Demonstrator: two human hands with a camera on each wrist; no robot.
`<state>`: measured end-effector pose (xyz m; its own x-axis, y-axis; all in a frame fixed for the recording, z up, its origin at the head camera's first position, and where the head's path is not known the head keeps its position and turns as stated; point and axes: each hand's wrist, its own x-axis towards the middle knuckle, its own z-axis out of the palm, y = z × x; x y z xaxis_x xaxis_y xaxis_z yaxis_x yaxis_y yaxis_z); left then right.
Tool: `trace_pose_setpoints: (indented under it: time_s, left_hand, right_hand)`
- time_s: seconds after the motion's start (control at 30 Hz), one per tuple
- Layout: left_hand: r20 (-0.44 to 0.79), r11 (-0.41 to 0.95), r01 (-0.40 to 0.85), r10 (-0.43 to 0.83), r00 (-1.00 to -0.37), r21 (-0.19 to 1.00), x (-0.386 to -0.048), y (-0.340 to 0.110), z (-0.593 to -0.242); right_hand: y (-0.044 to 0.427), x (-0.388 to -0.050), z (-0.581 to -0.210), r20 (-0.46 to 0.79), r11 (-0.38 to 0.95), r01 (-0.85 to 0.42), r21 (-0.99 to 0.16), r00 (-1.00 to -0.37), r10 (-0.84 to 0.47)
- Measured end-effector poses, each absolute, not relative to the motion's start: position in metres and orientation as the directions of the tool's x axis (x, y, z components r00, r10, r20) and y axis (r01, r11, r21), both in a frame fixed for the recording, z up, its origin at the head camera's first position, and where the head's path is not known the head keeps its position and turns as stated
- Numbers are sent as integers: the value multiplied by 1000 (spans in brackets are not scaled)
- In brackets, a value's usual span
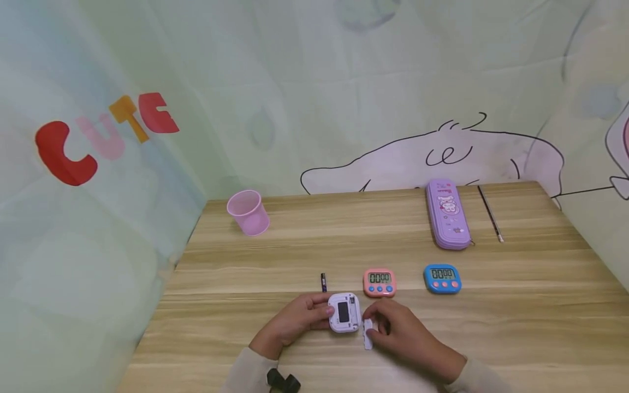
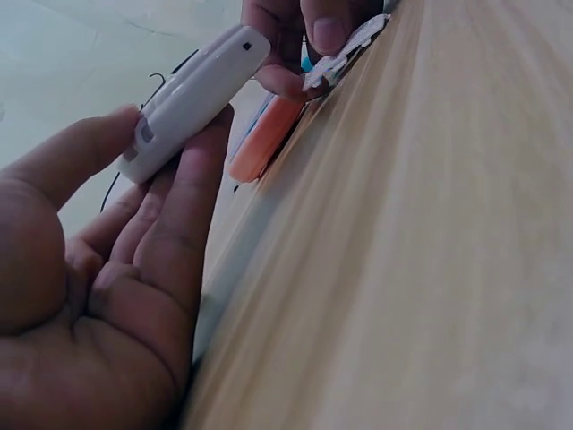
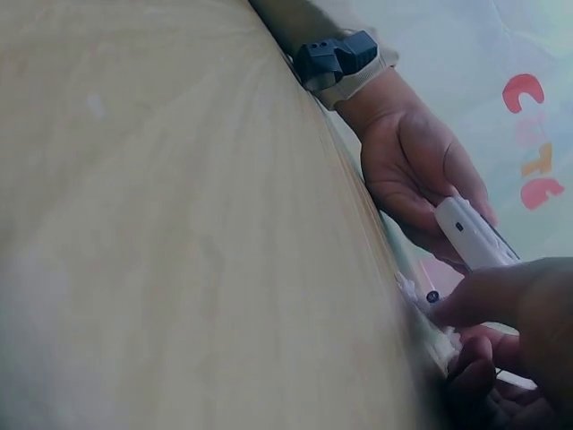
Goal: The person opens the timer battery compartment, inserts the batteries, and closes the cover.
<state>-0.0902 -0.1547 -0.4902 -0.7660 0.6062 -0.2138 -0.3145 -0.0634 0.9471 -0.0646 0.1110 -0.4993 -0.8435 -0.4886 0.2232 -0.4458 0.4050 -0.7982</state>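
Observation:
My left hand [image 1: 304, 315] grips a white digital timer [image 1: 344, 313] by its edge, thumb on the back face and fingers underneath. The timer's back faces up, with an uncovered battery slot along its right side. Just to the right, my right hand [image 1: 405, 335] pinches a thin white battery cover [image 1: 368, 334] between thumb and fingers, low over the tabletop. In the left wrist view the cover [image 2: 347, 54] is tilted close to the wood, apart from the timer [image 2: 192, 103]. A small dark battery [image 1: 323, 282] lies behind my left hand.
A pink timer [image 1: 379, 283] and a blue timer [image 1: 442, 279] lie beyond my right hand on the wooden table [image 1: 196, 322]. Farther back are a pink cup [image 1: 249, 213], a purple pencil case [image 1: 447, 214] and a pencil [image 1: 490, 213]. Fabric backdrops rise behind and left.

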Motion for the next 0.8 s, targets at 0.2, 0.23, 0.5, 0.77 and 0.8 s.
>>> trace_pose_setpoints:
  time_s: [0.2,0.23,0.5,0.77,0.8]
  left_hand:
    - [-219,-65,-318,596,-772,946,-90,-161,-491]
    - [-218,-62,-314,592,-776,947,-90,-162,-491]
    - [-135,-112,-238,568,-812,965,-98,-182,-492]
    - [-164,-180,-255,405,-899,950,-109,-200,-490]
    - [-176,-193,-263,380,-908,945,-110,-202,-489]
  right_hand:
    - [108,-64,-500,273,402,-490,-773,-830,-486]
    - [107,-63,-501,274,399,-489,-775,-830,-485]
    - [108,-63,-503,256,387,-463,-798,-840,-479]
    - [110,-62,-499,338,330,-554,-764,-780,-526]
    - [109,-62,-497,345,324,-561,-762,-774,-531]
